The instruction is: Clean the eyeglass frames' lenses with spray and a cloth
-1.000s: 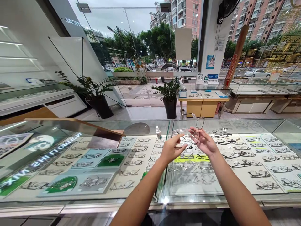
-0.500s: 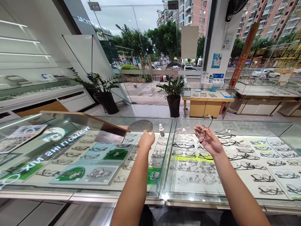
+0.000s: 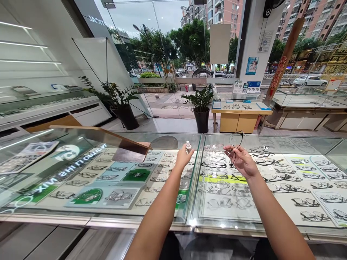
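My left hand [image 3: 184,156] is at a small white bottle [image 3: 188,145] on the glass counter, its fingers closed around the lower part. The bottle stands upright, and only its cap and upper body show above the fingers. Raised over the counter to the right, my right hand [image 3: 245,162] holds a pair of dark thin-rimmed eyeglasses [image 3: 238,139] between thumb and fingers. One lens of the eyeglasses sticks up above the hand, and the other part hangs near the fingers.
Under the glass of the display counter [image 3: 189,220] lie rows of spectacle frames. A wood-framed mirror [image 3: 130,151] lies tilted at the left. Behind the counter stand potted plants [image 3: 202,121], and a small display table [image 3: 238,122] is further right.
My left hand has moved right from beside the bottle and closed on it. My right hand keeps the eyeglasses up in nearly the same place. The view has shifted slightly.
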`<state>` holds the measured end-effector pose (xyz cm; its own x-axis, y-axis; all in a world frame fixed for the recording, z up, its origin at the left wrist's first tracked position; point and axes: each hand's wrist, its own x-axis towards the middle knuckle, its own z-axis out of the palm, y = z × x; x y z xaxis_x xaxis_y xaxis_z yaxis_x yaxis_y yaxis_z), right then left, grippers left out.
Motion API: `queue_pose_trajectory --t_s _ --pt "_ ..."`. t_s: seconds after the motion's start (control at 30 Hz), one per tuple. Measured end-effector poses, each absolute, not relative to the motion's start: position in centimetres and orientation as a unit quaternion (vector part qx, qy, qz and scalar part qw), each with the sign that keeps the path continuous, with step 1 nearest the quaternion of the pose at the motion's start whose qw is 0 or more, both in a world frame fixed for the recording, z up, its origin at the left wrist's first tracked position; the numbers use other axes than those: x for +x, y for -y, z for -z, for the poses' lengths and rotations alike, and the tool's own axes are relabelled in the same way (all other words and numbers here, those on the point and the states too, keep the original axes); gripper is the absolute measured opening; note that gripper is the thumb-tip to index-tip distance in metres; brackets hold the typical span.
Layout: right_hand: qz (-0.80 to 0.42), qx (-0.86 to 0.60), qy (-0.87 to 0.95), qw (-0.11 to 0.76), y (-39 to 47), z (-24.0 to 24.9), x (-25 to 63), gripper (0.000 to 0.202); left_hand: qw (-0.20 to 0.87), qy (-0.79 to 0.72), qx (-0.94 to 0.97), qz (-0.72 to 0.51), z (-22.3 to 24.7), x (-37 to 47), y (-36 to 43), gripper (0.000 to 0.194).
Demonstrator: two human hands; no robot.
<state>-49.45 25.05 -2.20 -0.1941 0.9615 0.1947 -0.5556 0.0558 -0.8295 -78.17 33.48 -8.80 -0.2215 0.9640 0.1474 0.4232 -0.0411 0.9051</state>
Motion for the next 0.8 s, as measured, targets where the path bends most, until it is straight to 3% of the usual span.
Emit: queue_pose_trajectory --t_s 0.13,0.5,0.8 --pt "-0.627 -0.25 0.429 0.6 -24.9 2.1 -49.7 0.038 0.358 -0.565 0.55 -0.5 8.0 -77.3 -33.1 0.031" --pt "-0.527 -0.352 0.499 0.592 -24.2 2.7 -51.8 0.053 0.723 -0.199 0.469 -0.467 4.5 -71.6 -27.9 0.076" --pt "-0.535 -0.376 0.529 0.54 -23.3 2.5 -53.2 0.051 0.738 -0.162 0.493 -0.432 4.6 -72.2 -27.6 0.085"
